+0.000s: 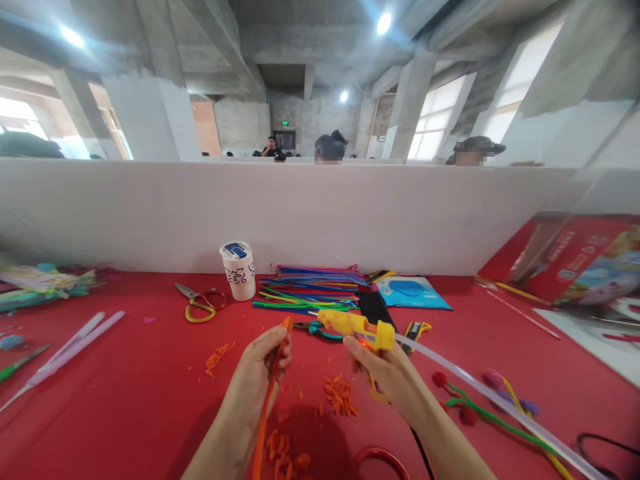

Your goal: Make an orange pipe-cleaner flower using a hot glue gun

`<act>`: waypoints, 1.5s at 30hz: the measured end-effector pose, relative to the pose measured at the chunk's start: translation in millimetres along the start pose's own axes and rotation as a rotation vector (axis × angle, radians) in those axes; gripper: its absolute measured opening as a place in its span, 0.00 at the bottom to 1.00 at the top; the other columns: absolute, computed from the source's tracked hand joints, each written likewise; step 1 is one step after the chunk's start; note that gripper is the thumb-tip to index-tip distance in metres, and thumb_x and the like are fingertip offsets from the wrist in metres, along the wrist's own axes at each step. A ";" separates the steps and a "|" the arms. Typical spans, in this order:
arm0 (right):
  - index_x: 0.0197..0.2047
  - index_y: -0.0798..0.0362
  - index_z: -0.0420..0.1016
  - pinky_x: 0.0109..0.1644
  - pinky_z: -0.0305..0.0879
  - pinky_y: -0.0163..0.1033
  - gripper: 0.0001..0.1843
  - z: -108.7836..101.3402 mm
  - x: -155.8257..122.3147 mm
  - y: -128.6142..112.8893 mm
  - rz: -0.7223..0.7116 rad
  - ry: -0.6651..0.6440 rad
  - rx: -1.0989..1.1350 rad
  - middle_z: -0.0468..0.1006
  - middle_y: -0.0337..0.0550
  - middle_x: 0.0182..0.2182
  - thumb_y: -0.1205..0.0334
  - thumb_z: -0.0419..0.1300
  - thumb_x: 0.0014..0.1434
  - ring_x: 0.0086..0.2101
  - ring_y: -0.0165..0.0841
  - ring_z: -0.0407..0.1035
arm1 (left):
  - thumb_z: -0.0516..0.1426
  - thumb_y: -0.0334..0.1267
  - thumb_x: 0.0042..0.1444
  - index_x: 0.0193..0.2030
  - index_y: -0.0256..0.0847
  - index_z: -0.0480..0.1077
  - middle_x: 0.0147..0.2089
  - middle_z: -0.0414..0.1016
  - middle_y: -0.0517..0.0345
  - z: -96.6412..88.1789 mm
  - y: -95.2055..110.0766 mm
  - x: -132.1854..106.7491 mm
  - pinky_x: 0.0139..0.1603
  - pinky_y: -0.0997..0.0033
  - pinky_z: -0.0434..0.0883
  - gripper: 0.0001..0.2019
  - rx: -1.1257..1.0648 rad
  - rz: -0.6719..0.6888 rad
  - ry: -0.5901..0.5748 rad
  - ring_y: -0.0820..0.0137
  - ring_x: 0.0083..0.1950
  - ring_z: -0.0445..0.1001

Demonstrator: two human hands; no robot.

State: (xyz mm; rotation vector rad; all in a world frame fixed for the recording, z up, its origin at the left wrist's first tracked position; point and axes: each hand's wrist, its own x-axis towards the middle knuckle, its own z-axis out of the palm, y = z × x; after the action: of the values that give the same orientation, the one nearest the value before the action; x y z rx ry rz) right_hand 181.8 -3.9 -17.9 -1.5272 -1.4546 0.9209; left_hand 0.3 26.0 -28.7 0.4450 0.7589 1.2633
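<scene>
My left hand (263, 357) is closed round an orange pipe cleaner (263, 420), its tip standing up past the thumb and its long end hanging toward the front edge. Held in my right hand (383, 373) is a yellow hot glue gun (350, 323) with a small red light on. Its nozzle points left, a little above and apart from the orange tip. A long clear glue stick (465, 368) runs out of its back to the lower right. Short orange snippets (341, 396) lie in several piles on the red table under my hands.
Behind my hands are teal-handled pliers (325, 331), a bundle of coloured pipe cleaners (310, 288), a white cup (241, 277), scissors (200, 309) and a blue packet (417, 295). Pipe-cleaner flowers (480, 407) lie at right. A white partition (310, 213) closes the back; people sit beyond.
</scene>
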 end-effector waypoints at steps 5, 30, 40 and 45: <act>0.24 0.57 0.67 0.20 0.53 0.28 0.03 -4.3 31.4 46.8 0.101 -0.132 -0.238 0.63 0.32 0.15 0.66 0.54 0.46 0.17 0.24 0.58 | 0.64 0.34 0.38 0.24 0.32 0.73 0.20 0.72 0.59 -0.4 3.1 -0.1 0.20 0.82 0.65 0.08 0.194 0.008 -0.002 0.78 0.21 0.67; 0.29 0.57 0.70 0.40 0.60 0.41 0.10 46.0 47.4 73.9 -0.438 -0.045 -0.660 0.71 0.46 0.29 0.73 0.49 0.56 0.34 0.36 0.65 | 0.62 0.36 0.45 0.25 0.34 0.73 0.23 0.75 0.56 -1.7 4.3 -3.3 0.27 0.80 0.65 0.06 0.422 -0.037 -0.229 0.76 0.24 0.71; 0.39 0.53 0.72 0.38 0.67 0.33 0.12 3.2 17.5 9.7 -0.357 -0.129 0.103 0.64 0.41 0.38 0.65 0.48 0.58 0.32 0.26 0.70 | 0.63 0.35 0.42 0.25 0.34 0.72 0.22 0.76 0.56 -2.3 -5.1 -0.8 0.24 0.82 0.65 0.06 0.346 -0.123 -0.218 0.76 0.22 0.72; 0.33 0.53 0.73 0.38 0.67 0.37 0.07 3.6 9.1 2.2 -0.282 -0.124 0.350 0.67 0.41 0.37 0.64 0.54 0.53 0.30 0.28 0.71 | 0.62 0.35 0.44 0.27 0.35 0.73 0.23 0.77 0.55 -3.1 -6.2 -0.1 0.26 0.81 0.65 0.05 0.328 -0.136 -0.251 0.76 0.23 0.73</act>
State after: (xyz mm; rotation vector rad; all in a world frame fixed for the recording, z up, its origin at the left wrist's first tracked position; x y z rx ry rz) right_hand 180.0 5.5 -21.0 -0.9975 -1.4595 1.0459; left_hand 2.3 24.0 -35.0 0.7891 0.7695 0.9361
